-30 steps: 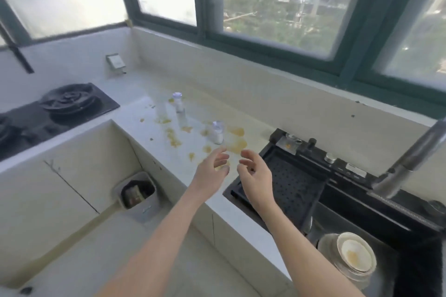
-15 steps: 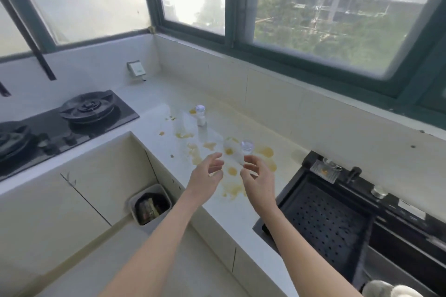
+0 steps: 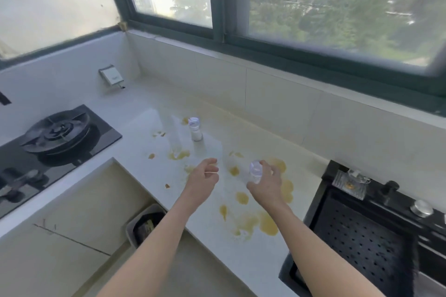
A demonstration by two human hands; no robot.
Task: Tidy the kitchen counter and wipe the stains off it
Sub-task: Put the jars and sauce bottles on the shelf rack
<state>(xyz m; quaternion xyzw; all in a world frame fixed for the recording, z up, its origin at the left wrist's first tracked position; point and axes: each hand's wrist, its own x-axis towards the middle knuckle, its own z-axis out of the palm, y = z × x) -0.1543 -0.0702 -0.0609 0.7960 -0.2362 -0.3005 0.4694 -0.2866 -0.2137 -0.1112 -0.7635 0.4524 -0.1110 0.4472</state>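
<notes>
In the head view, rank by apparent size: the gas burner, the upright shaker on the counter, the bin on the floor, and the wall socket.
1. gas burner
2. bin, though partly hidden by the counter edge
3. and 4. upright shaker and wall socket: look alike, not ranked.

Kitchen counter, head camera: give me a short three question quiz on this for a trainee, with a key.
1. True or false: the right hand holds the small clear jar.
2. Multiple choice: where is the second shaker jar? A) in the sink B) upright on the counter, beyond the left hand C) on the stove
3. Fill in: the counter still carries yellow ____, mostly near the sink tray.

Key: 1 true, its fingers curl round the jar. 2 B. 3 stains.
</notes>
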